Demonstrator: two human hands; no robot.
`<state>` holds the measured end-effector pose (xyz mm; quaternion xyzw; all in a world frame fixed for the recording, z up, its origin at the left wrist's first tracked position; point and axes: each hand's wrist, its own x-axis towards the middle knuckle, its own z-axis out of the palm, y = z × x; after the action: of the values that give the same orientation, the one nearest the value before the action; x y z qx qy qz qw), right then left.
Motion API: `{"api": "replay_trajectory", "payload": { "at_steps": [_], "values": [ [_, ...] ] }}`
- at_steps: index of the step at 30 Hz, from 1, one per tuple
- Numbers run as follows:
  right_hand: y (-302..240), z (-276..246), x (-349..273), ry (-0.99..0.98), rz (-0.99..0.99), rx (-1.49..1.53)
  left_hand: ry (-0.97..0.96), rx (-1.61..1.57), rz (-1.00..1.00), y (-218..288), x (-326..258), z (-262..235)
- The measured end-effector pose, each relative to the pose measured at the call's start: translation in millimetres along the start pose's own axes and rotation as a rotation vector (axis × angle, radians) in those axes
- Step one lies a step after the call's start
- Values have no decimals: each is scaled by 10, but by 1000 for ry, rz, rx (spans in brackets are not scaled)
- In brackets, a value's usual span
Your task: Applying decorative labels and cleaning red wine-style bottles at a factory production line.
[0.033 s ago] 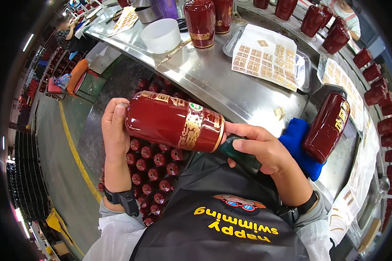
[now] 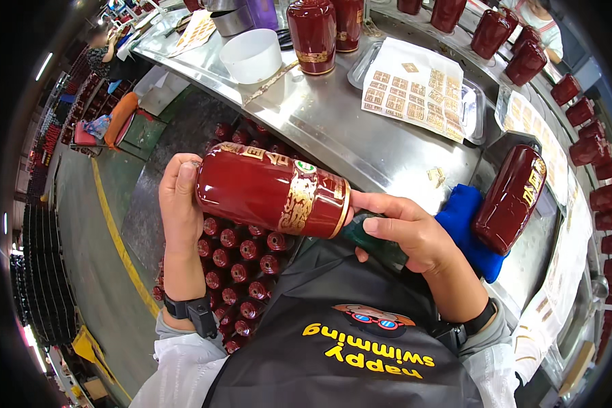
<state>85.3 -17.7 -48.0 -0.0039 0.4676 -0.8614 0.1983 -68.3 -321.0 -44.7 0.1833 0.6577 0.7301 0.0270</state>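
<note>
A glossy dark red bottle [image 2: 241,187] with gold decoration and a small green-and-white round mark lies sideways in front of me, above the table's front edge. My left hand [image 2: 181,197] is closed round its narrow end, at the left. At the gold-rimmed base, the index finger of my right hand [image 2: 415,234] touches the bottle. Between that hand's thumb and other fingers is a dark green, flat-looking piece [image 2: 377,243], partly hidden. Just right of this hand, a second red bottle [image 2: 506,204] lies on a blue cloth [image 2: 459,211].
On the metal table [image 2: 333,146] are a white tub [image 2: 251,56], upright red bottles [image 2: 311,37] and a tray [image 2: 474,112] bearing a sheet of gold decals [image 2: 411,88]. Many bottles [image 2: 239,273] stand below the front edge. More bottles line the far right, near another person [image 2: 549,34].
</note>
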Motion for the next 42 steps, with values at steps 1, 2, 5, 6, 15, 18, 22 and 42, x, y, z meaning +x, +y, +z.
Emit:
{"api": "replay_trajectory", "payload": {
  "at_steps": [1,2,5,6,15,18,22,42],
  "values": [
    [-1,4,-2,11,1,3,19,2,7,5,6,26],
    [-5,8,-3,21,2,5,19,2,6,16,5,90],
    [-48,10,-3,13,-2,43,105,6,28,79,-18,259],
    [-50,5,-1,13,-2,44,72,-13,8,89,-36,240],
    [-39,7,30,-20,39,95,28,25,-98,-1,-46,48],
    [-25,9,54,-2,46,100,47,41,-101,-18,-41,34],
    [-4,23,103,-1,86,109,112,48,-71,-59,-19,87],
    [226,280,709,221,256,-236,143,42,-206,-246,-110,-413]
  ]
}}
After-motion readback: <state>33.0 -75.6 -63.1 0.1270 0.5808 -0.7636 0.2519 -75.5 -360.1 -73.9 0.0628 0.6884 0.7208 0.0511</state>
